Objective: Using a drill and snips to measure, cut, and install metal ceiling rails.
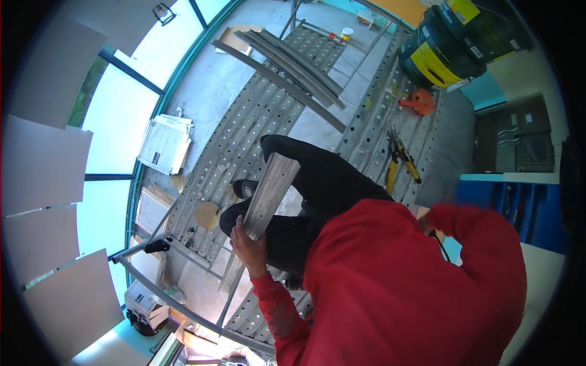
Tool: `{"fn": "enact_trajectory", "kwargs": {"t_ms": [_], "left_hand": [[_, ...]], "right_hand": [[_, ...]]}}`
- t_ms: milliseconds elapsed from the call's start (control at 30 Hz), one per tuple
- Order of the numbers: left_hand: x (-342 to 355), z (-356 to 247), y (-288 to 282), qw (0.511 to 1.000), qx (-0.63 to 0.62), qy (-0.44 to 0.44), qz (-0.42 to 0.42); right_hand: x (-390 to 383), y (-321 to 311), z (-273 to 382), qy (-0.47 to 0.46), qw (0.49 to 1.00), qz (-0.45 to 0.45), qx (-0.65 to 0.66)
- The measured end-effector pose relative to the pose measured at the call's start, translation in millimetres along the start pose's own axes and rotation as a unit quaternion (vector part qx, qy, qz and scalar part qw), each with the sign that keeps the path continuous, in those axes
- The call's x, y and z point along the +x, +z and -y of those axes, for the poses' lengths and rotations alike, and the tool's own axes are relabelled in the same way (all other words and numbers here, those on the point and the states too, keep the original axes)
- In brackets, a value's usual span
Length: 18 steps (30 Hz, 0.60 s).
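Observation:
My left hand (250, 247) grips a long, worn metal channel (272, 183) with a few small holes along it, which slants across my bent legs. My right hand (426, 223) is at my waist, mostly behind the red sleeve and body, with something dark and thin near it; its fingers are hidden. On the perforated platform to the right lie snips with yellow handles (410, 166) and an orange tool (421, 104).
I sit on scaffold planks (238, 110) with metal rails (174, 311) around. Loose metal channels (287, 64) lie ahead, a small white tub (347, 33) beyond, and large dark-green buckets (430, 58) at the upper right. Stacked tiles (163, 145) stand by the left windows.

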<state>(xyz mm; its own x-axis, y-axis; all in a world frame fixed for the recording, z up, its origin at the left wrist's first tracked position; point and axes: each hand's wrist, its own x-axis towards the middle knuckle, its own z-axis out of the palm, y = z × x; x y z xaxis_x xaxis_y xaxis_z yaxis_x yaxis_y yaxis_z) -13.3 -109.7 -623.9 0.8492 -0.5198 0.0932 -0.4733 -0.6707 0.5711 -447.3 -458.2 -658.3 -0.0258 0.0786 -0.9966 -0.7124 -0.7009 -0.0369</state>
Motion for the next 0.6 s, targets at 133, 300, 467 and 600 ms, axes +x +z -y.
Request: {"fn": "enact_trajectory", "kwargs": {"t_ms": [133,300,467,600], "left_hand": [[0,-4,7,1.0,-0.005,-0.01,0.01],[2,33,18,0.998,-0.013,0.051,-0.032],[15,16,9,0.999,-0.037,-0.013,-0.01],[13,-4,23,0.998,0.052,-0.041,-0.01]], "right_hand": [[-23,10,10,0.016,1.0,-0.023,-0.003],[-42,-5,33,-0.008,0.997,-0.072,-0.034],[-45,2,44,-0.017,0.993,-0.098,-0.063],[-50,11,41,-0.009,0.991,-0.111,-0.069]]}}
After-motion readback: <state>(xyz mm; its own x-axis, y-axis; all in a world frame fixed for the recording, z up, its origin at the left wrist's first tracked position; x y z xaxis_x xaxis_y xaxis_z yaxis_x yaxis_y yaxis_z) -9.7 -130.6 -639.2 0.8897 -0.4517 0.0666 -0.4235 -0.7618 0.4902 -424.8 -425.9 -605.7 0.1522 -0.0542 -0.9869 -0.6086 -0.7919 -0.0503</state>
